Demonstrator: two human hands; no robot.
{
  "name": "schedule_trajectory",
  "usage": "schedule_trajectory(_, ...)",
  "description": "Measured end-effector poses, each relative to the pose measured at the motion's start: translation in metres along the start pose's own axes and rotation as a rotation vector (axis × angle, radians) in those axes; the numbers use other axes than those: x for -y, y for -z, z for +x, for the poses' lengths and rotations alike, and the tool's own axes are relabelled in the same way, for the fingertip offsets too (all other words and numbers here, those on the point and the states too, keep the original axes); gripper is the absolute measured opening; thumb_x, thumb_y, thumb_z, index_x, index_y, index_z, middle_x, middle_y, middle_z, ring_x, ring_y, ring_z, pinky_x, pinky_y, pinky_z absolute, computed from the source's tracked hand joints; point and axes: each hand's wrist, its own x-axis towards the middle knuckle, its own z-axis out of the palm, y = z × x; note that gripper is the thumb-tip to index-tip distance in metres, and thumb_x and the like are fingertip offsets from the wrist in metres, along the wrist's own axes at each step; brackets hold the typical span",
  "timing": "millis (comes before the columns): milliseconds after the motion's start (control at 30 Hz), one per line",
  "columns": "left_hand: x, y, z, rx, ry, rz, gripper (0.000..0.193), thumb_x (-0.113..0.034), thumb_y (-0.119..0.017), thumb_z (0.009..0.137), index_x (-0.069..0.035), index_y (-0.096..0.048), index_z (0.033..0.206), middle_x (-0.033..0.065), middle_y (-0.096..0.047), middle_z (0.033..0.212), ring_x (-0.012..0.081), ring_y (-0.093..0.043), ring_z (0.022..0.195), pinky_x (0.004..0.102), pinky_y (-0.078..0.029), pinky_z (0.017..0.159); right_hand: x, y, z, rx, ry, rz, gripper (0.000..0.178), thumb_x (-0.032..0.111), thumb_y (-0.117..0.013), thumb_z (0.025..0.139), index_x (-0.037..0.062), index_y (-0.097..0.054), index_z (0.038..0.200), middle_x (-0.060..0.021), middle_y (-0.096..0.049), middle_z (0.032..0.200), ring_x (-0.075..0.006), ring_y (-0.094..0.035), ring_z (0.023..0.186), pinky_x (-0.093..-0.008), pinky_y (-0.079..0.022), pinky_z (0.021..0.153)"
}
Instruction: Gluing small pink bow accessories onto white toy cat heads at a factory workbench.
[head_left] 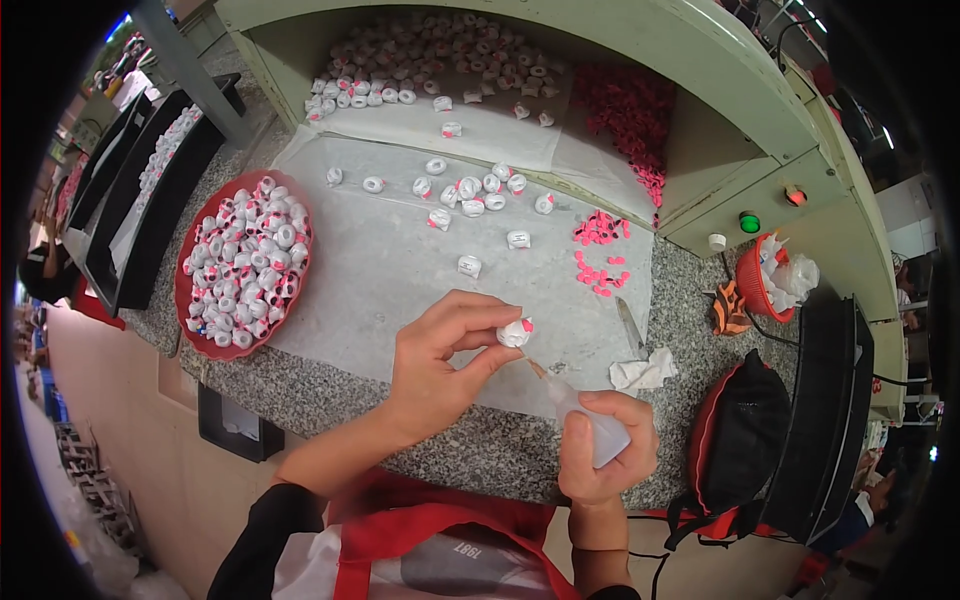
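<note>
Between thumb and fingers, my left hand (450,352) pinches a small white round piece with a pink spot (515,332). My right hand (607,445) is wrapped round a translucent squeeze bottle (598,432), its thin nozzle pointing up and left at the underside of that piece. Whether the tip touches it, I cannot tell. Beyond my hands, several similar white pieces (470,188) lie loose on the white sheet (350,250). Small pink bits (602,228) are scattered to the right, near a metal knife or blade (630,325) and a crumpled white tissue (645,372).
A red scalloped tray (307,262) heaped with white pieces stands at the left. A pale green cabinet (700,90) with a lit green button (750,222) rises behind, piles inside it. At the right are a red basket (748,285) and a black bag (740,430).
</note>
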Motion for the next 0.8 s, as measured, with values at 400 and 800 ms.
schedule_trajectory(400, -0.0024, 0.0048, 0.0044, 0.044, 0.383, -0.355, 0.034, 0.011, -0.058, 0.071, 0.005, -0.051, 0.104, 0.0146, -0.059, 0.097, 0.0203, -0.060, 0.088, 0.0275, -0.049, 0.076, -0.0036, -0.0007, 0.0013, -0.043, 0.033, 0.006, 0.021, 0.003, -0.061, 0.068, -0.0007, -0.052, 0.087, -0.0094, -0.058, 0.066, -0.0185, -0.056, 0.049, -0.0261, -0.044, 0.045)
schedule_trajectory(800, 0.0019, 0.0078, 0.0050, 0.041, 0.390, -0.428, 0.035, 0.011, -0.059, 0.070, 0.004, -0.051, 0.102, 0.0146, -0.059, 0.098, 0.0223, -0.060, 0.090, 0.0296, -0.049, 0.078, -0.0020, 0.0033, 0.0005, -0.034, -0.001, -0.008, 0.022, 0.001, -0.061, 0.067, -0.0015, -0.052, 0.087, -0.0099, -0.059, 0.068, -0.0200, -0.058, 0.052, -0.0271, -0.046, 0.047)
